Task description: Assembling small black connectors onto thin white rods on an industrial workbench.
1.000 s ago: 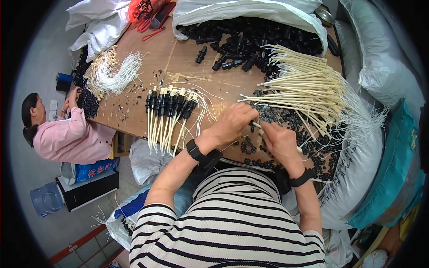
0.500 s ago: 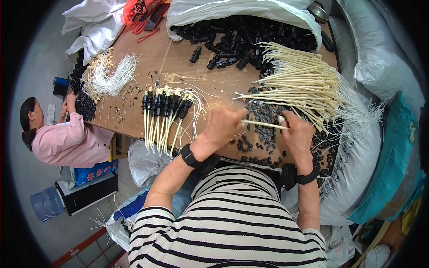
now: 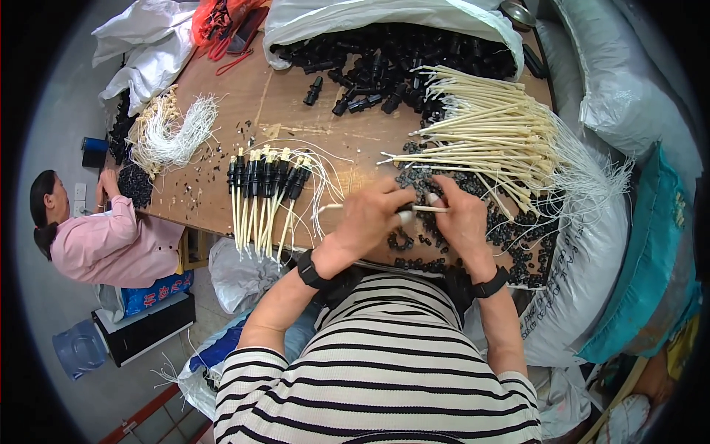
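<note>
My left hand (image 3: 367, 214) is closed round a cream sleeved cable (image 3: 430, 209), whose other part pokes out to the left of the fist. A small black piece shows at these fingertips; its kind is partly hidden. My right hand (image 3: 464, 223) pinches the same cable a little further right, its thumb and fingers pressed together. Both hands are close together above the near part of the table. Left of them lies a row of finished-looking cables with black connector sleeves (image 3: 267, 177). Beyond the right hand is a large bundle of bare cream cables (image 3: 494, 140) with thin white wires.
Small black rings or nuts (image 3: 526, 240) are scattered over the table (image 3: 296, 111) around my hands. A white sack (image 3: 392, 16) spills black connector housings at the back. White wires (image 3: 185, 133) lie far left. A person in pink (image 3: 111, 237) works there. Stuffed sacks (image 3: 569, 288) stand right.
My hands have come closer together, the right one moving left along the cable. More cable now sticks out left of my left hand, and the view has shifted slightly.
</note>
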The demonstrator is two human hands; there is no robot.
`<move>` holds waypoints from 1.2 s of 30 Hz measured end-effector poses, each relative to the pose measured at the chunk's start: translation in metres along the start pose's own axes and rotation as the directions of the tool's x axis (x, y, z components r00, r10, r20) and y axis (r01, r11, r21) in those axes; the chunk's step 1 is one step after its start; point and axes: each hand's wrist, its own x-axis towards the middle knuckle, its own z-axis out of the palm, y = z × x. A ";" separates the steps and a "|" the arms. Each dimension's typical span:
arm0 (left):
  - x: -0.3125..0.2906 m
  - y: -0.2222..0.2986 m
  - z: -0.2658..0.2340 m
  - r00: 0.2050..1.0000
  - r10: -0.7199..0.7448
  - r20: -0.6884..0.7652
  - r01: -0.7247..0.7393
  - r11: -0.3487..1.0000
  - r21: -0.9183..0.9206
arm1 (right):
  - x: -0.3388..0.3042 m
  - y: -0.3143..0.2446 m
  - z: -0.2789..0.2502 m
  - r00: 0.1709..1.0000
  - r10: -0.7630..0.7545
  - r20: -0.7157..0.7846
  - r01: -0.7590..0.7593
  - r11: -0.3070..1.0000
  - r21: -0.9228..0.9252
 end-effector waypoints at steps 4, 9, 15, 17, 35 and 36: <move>0.000 0.006 -0.001 0.998 0.040 0.051 -0.039 0.999 -0.018 | 0.001 -0.001 0.002 0.999 0.042 -0.022 -0.041 0.998 0.037; -0.009 -0.020 0.002 0.998 -0.028 -0.061 0.037 0.989 0.141 | -0.008 0.010 -0.009 0.999 0.044 -0.021 -0.044 0.998 0.040; -0.013 -0.053 0.005 0.765 -0.622 0.165 0.644 0.731 -0.226 | -0.009 -0.021 -0.043 0.967 0.066 0.244 -0.230 0.631 0.741; -0.002 -0.020 0.017 0.759 -0.585 0.285 0.611 0.489 -0.623 | -0.012 -0.029 -0.018 0.961 -0.067 0.267 0.023 0.986 0.163; -0.010 -0.024 0.008 0.947 -0.248 0.203 0.256 0.967 -0.010 | -0.020 -0.014 0.018 0.999 0.015 -0.030 -0.010 0.988 0.157; -0.008 -0.023 0.008 0.946 -0.230 0.229 0.241 0.970 -0.021 | -0.020 -0.014 0.018 0.999 0.015 -0.028 -0.011 0.987 0.158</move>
